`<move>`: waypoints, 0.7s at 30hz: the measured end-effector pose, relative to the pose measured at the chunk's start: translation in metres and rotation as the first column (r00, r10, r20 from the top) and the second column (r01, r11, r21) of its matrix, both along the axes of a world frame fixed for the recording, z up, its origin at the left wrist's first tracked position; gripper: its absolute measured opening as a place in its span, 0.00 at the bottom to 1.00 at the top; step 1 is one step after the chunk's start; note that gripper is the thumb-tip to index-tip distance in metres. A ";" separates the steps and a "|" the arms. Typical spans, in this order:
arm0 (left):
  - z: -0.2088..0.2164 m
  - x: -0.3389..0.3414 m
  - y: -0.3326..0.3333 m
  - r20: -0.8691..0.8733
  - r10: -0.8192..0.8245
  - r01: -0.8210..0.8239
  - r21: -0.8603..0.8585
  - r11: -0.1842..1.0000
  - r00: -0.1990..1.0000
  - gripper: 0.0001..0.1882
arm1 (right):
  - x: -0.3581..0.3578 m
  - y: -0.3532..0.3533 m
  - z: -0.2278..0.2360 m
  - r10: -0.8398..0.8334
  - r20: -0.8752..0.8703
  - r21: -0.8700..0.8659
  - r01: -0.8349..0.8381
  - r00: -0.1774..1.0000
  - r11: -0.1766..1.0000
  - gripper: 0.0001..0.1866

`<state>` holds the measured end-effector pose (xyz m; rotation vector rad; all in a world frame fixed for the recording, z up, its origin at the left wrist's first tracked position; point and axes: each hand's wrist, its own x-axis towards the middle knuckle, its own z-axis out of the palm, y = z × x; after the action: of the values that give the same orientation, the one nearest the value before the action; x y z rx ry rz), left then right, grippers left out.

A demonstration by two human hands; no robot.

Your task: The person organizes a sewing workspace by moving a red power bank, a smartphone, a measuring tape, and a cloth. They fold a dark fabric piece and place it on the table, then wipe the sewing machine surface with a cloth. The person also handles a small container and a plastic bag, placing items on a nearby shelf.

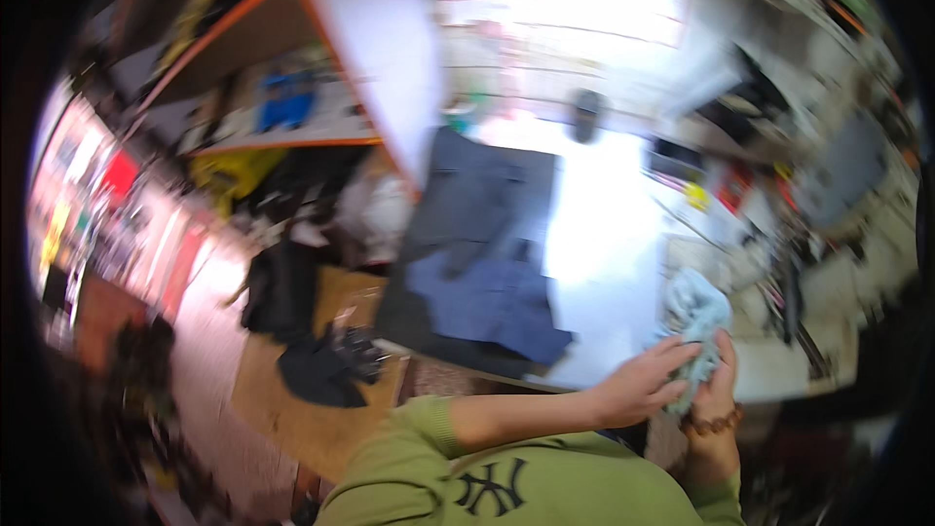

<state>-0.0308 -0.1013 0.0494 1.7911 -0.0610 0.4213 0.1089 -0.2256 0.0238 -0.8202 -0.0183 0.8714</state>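
Note:
A crumpled light-blue cloth [699, 304] is bunched between my two hands at the right front edge of the white table [609, 263]. My left hand [645, 385] reaches across from the left, its fingers curled over the cloth. On the other side, my right hand [719, 382] closes around it, a brown bead bracelet on that wrist. Left of my hands, a blue fabric piece [497, 302] lies over dark grey fabric [467, 190] on the table. Motion blur hides the finer detail of the fingers.
A dark object [587, 115] stands at the table's back. Tools and a yellow item [695, 196] clutter the right side. An orange-edged shelf [282, 144] holds a blue item [285, 100] at the left. Black cloth [321, 370] lies on a brown board [282, 409] at lower left.

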 end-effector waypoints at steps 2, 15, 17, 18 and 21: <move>-0.005 0.002 -0.012 -0.127 -0.216 0.234 0.150 0.961 0.968 0.28 | 0.016 -0.024 0.005 -0.040 0.214 -0.032 0.048 0.976 0.998 0.21; -0.015 -0.035 0.140 -0.138 0.447 -0.030 0.937 0.347 0.884 0.31 | 0.018 0.020 0.071 0.126 0.530 -0.205 -0.017 0.838 0.979 0.26; -0.019 -0.038 0.155 -0.122 0.429 -0.061 0.919 0.389 0.895 0.31 | 0.027 0.061 0.086 0.188 0.664 -0.216 -0.055 0.724 0.975 0.26; -0.021 -0.039 0.162 -0.140 0.431 -0.057 0.909 0.413 0.891 0.31 | 0.032 0.084 0.094 0.205 0.753 -0.211 -0.066 0.625 0.975 0.25; -0.026 -0.036 0.182 -0.091 0.333 -0.071 0.893 0.445 0.939 0.27 | 0.050 0.170 0.111 0.190 0.900 -0.193 -0.033 0.393 0.981 0.19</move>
<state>-0.0666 0.0809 0.0231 2.9319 0.1622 0.3370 0.1587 -0.0552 0.1345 -1.3852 -1.0437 0.4262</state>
